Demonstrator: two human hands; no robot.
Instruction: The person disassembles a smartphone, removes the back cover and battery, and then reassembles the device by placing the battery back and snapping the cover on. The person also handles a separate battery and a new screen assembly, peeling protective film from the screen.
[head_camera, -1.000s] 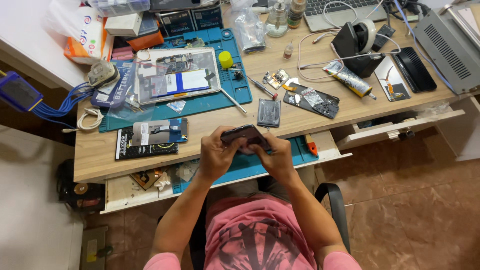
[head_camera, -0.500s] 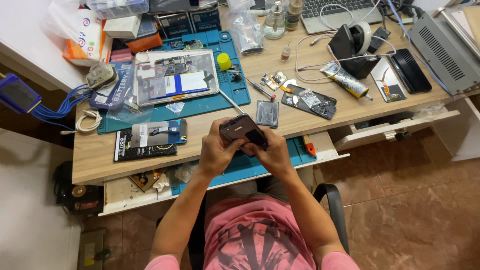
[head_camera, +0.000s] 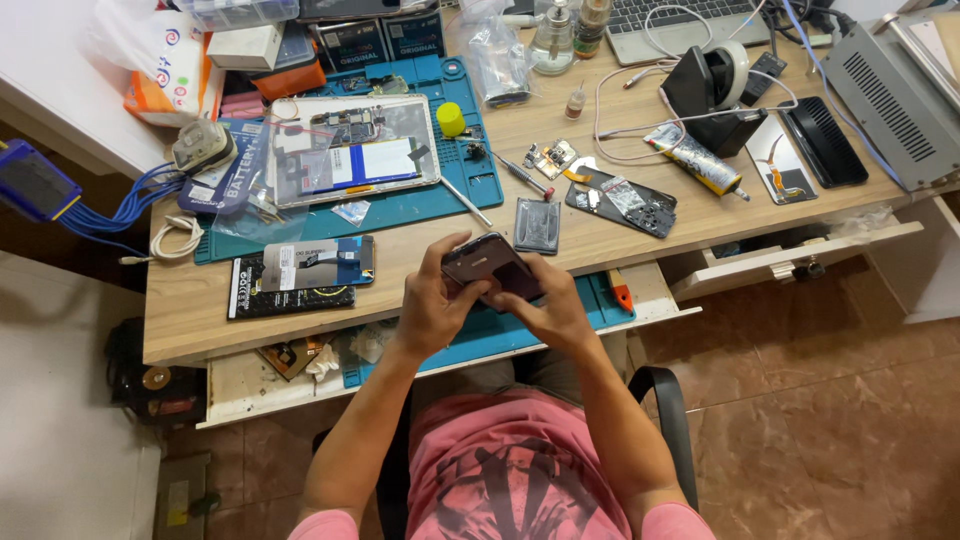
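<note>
Dark phone (head_camera: 492, 268), centre frame: clasped by left hand (head_camera: 432, 305) and right hand (head_camera: 553, 305), fingers closed round its edges. Light, stiff, probably slippery and fragile; best held by the sides.

Wooden surface (head_camera: 520, 140), cluttered w/ repair gear. Blue mat (head_camera: 400, 205) at 11 o'clock, under an opened tablet (head_camera: 350, 150). Glue tube (head_camera: 695, 160) at 1 o'clock. Dark phone panel (head_camera: 620, 200) near centre; packaged part (head_camera: 300, 275) at 9 o'clock.
</note>
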